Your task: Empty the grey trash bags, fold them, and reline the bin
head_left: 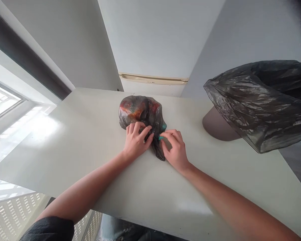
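Observation:
A small dark see-through plastic bag (140, 112) with coloured contents lies in the middle of the pale table (90, 147). Its gathered neck points toward me. My left hand (135, 142) pinches the neck from the left, fingers curled on the plastic. On the right side of the neck, my right hand (175, 150) is closed on the same bunch of plastic. A bit of teal shows between the fingers. Both forearms reach in from the near edge.
A large dark plastic bag (263, 100) hangs over the table's right side, covering a brown rounded object (215, 127). A white fridge (153, 60) stands behind the table. A bright window (5, 103) is on the left, and a perforated white panel (12, 214) sits below.

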A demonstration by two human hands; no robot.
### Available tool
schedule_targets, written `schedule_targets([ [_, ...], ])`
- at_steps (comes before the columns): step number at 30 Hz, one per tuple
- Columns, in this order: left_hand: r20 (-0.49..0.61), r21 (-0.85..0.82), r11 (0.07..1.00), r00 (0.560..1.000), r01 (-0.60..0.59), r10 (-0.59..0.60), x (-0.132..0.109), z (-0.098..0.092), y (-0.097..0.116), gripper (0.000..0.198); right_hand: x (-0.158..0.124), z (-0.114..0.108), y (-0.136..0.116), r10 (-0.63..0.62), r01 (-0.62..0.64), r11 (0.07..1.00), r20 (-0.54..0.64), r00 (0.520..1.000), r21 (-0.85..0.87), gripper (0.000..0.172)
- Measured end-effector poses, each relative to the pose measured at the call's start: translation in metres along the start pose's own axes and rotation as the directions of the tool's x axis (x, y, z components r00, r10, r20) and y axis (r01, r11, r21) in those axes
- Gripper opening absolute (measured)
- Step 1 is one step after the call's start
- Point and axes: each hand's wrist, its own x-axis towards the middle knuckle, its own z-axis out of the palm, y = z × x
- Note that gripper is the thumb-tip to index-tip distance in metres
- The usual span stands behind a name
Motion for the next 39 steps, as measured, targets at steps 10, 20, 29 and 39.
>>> schedule_targets([
  [10,-0.007,-0.341,0.924,0.984,-0.172,0.180,-0.004,0.003,0.001,0.029,-0.001,0.003,0.004,-0.048,0.051,0.998,0.090,0.995,-0.022,0.025],
  [20,0.049,-0.300,0.950,0.993,-0.085,0.104,-0.001,-0.004,-0.003,0.029,0.001,-0.001,0.006,-0.098,0.099,0.992,-0.008,0.995,0.076,0.018],
  [29,0.001,-0.284,0.938,0.979,-0.197,0.205,0.000,0.004,0.001,0.014,0.001,-0.006,-0.002,-0.310,0.287,0.933,0.079,0.947,0.219,0.014],
  [39,-0.160,-0.458,0.846,0.961,-0.274,0.224,0.004,0.003,-0.006,0.010,0.002,-0.010,0.004,-0.022,0.027,0.991,-0.035,0.999,0.128,0.043],
])
